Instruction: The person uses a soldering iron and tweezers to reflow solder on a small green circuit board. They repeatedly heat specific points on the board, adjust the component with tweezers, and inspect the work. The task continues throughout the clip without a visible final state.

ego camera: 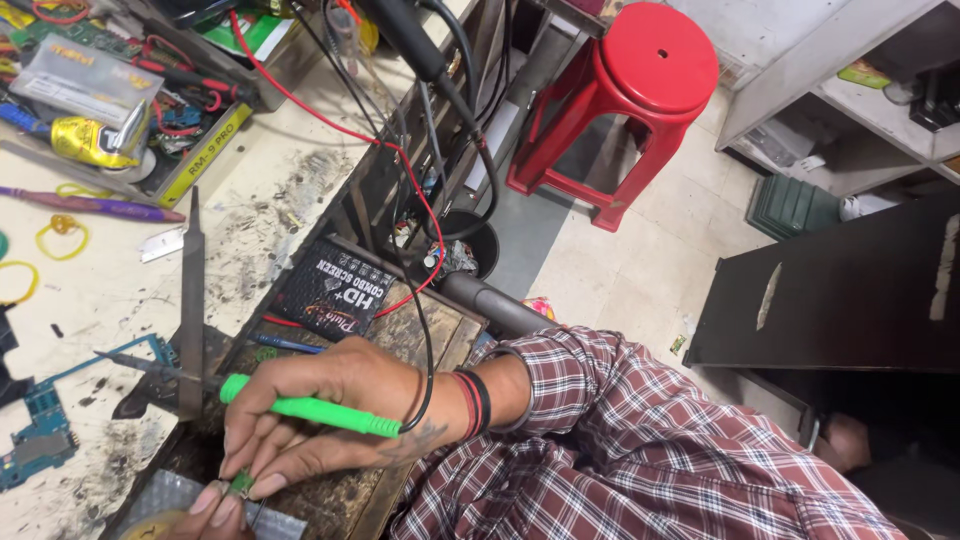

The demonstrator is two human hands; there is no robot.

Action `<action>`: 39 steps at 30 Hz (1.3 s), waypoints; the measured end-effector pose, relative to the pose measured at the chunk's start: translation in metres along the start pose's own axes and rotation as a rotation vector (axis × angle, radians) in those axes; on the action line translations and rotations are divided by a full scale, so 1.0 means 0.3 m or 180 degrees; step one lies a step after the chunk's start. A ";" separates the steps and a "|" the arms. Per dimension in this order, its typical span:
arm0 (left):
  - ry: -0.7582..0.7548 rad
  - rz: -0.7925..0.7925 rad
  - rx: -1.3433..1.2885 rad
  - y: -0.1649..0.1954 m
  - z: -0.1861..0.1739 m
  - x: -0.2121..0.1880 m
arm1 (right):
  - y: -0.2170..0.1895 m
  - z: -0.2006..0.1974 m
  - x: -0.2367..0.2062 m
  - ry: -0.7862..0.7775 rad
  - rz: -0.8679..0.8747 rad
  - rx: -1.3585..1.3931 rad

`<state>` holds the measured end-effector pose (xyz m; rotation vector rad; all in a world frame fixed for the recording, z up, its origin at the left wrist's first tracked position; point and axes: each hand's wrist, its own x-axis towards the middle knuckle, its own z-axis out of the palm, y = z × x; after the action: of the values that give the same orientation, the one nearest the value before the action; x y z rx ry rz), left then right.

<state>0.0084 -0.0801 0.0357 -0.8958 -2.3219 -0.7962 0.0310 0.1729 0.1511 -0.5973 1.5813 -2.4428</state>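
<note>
1. Right then, the right hand point(330, 405) held a soldering iron point(300, 408) with a bright green handle, its fingers wrapped and pressed together around the grip, and its dark cord looped back over the wrist.
2. The metal tip point(135, 364) pointed left across the near edge of the worktop point(260, 200), hanging beside the blue circuit board point(45, 435) that lay at the worktop's near left corner; whether it touched anything could not be told.
3. Down at the bottom edge of the view, the left hand point(222, 510) showed only its fingertips, pinching a tiny green part point(241, 484) just above a strip of bubble wrap point(170, 495).
4. By the look of it, the step in hand was soldering work on that small part, with the iron lifted off to one side while the part was positioned.
5. The next move seemed to call for a steady swing of the tip back to the pinched part, a light touch, and fingers kept off the hot metal.
6. A long flat file point(191, 300) stood across the worktop just behind the tip, and could snag it on a careless sweep.
7. A black printed box point(335, 292) lay at the worktop's right edge; a red stool point(630, 90) stood well apart on the floor.
</note>
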 end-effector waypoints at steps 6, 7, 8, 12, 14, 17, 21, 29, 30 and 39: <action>-0.0037 -0.0355 -0.0137 0.045 -0.013 0.038 | 0.009 -0.003 -0.003 0.0059 -0.0064 -0.0220; -0.0043 -0.0407 -0.0153 0.053 -0.015 0.046 | 0.005 0.000 0.000 0.0064 -0.0072 -0.0255; -0.0051 -0.0456 -0.0184 0.062 -0.015 0.055 | 0.000 0.003 0.004 0.0069 -0.0081 -0.0290; -0.0121 -0.0734 -0.0394 0.121 -0.088 0.086 | -0.039 0.020 0.018 0.0091 -0.0200 -0.0537; -0.0181 -0.1091 -0.0677 0.159 -0.141 0.122 | -0.063 0.025 0.025 0.0138 -0.0288 -0.0826; -0.0202 -0.1106 -0.0787 0.232 -0.256 0.189 | -0.090 0.029 0.049 0.0144 -0.0433 -0.1286; 0.0186 -0.1111 -0.0953 0.272 -0.304 0.274 | -0.092 0.030 0.094 0.0052 -0.0809 -0.1880; 0.0437 -0.2114 -0.2176 0.200 -0.315 0.289 | -0.063 -0.012 0.055 0.0616 -0.1551 -0.2674; 0.0489 -0.2176 -0.2286 0.189 -0.312 0.285 | -0.048 -0.019 0.048 0.0867 -0.1482 -0.2750; 0.0846 -0.2727 -0.3288 0.132 -0.261 0.214 | 0.106 -0.049 -0.062 0.1105 -0.1810 -0.2365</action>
<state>0.0156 -0.0826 0.1442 -0.0172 -1.9176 -2.4032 0.0393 0.1782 0.1127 -0.8501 2.8403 -2.3254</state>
